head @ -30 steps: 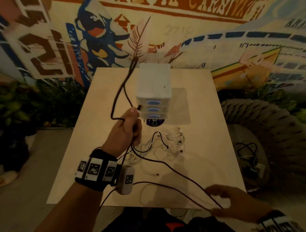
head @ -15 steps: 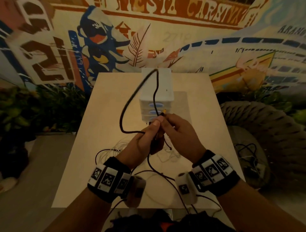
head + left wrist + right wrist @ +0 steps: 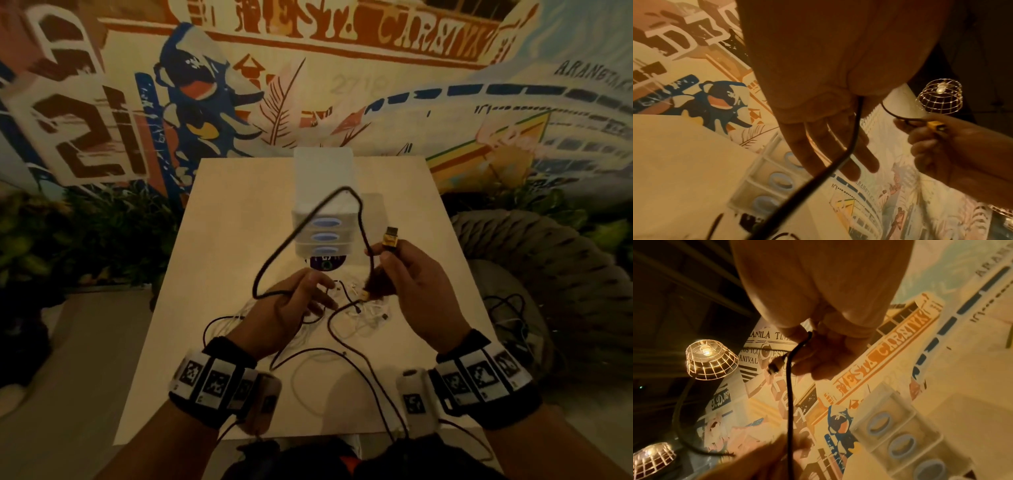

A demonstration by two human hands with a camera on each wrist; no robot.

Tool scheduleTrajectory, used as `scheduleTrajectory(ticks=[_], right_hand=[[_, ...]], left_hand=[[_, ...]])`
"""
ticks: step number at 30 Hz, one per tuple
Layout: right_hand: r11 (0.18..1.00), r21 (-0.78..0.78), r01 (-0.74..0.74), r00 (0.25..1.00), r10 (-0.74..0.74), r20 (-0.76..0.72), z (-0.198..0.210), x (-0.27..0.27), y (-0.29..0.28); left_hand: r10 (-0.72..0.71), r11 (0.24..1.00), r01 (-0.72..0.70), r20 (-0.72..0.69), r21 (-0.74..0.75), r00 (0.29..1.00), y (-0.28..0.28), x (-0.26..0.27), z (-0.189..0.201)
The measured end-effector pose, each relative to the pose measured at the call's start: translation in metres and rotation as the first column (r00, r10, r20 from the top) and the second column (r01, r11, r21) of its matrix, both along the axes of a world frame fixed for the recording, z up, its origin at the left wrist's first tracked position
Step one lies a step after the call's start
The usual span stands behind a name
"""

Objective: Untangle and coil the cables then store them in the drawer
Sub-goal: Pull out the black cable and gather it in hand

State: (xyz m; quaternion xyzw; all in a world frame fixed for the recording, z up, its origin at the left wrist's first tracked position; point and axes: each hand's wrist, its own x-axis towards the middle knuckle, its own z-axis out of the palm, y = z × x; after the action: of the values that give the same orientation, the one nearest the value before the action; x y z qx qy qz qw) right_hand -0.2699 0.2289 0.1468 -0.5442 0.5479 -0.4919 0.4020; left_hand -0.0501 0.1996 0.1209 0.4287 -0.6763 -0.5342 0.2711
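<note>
Two hands up over the table (image 3: 239,219), both on the same black cable (image 3: 274,253). Right hand (image 3: 416,284) pinches the yellow plug (image 3: 390,240) between thumb and fingers, plug tip pointing up and away; same grip shows in the left wrist view, plug (image 3: 936,126) at the fingertips. Left hand (image 3: 291,308) holds the cable lower down: the cable (image 3: 838,162) runs out of the pinch between thumb and palm and across the straight fingers (image 3: 869,160), which are not wrapped round it. Between the hands the cable arcs up in one tall loop, its top in front of the drawer unit (image 3: 323,205). From the right hand the cable drops back down; a second small connector (image 3: 365,295) hangs just below that hand. The rest of the black cable trails over the near part of the table and off the near edge.

White cables (image 3: 363,318) lie in a loose tangle on the table under and between the hands, not coiled. Cannot tell how far black and white are still crossed.

Drawer unit sits far centre on the table, three drawers with blue handles, all closed. Dark round sticker (image 3: 325,263) on the table just in front of it.

Off the table: painted wall mural (image 3: 308,85) behind, plants (image 3: 85,233) left, thick woven rope seat (image 3: 548,260) right, wire-cage lamp (image 3: 710,360) overhead.
</note>
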Motion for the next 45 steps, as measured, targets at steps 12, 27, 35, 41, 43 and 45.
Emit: scheduleTrajectory(ticks=[12, 27, 35, 41, 43, 45], right_hand=[[0.984, -0.097, 0.149, 0.983, -0.158, -0.096, 0.018, -0.059, 0.012], [0.935, -0.033, -0.354, 0.910, 0.336, -0.244, 0.040, 0.034, 0.014], [0.905, 0.279, -0.320, 0.832, 0.409, -0.374, -0.021, -0.035, 0.048], [0.897, 0.419, -0.140, 0.900, 0.292, -0.324, -0.016, -0.086, 0.066], [0.938, 0.310, -0.159, 0.847, 0.290, -0.445, 0.009, -0.068, 0.047], [0.943, 0.239, -0.230, 0.774, 0.326, -0.542, 0.034, -0.041, 0.027]], left_hand=[[-0.394, 0.877, 0.473, 0.686, 0.081, 0.612, 0.029, 0.056, -0.046], [-0.047, 0.984, 0.021, -0.145, -0.179, 0.988, 0.014, -0.021, 0.078], [0.353, 0.903, -0.425, -0.682, 0.068, 0.641, -0.020, 0.029, 0.113], [0.352, 0.880, -0.430, -0.333, -0.201, 0.875, -0.013, 0.044, 0.115], [0.210, 0.844, -0.169, 0.023, -0.509, 0.977, -0.002, 0.021, 0.109], [0.109, 0.831, 0.032, 0.218, -0.556, 0.970, 0.007, -0.006, 0.101]])
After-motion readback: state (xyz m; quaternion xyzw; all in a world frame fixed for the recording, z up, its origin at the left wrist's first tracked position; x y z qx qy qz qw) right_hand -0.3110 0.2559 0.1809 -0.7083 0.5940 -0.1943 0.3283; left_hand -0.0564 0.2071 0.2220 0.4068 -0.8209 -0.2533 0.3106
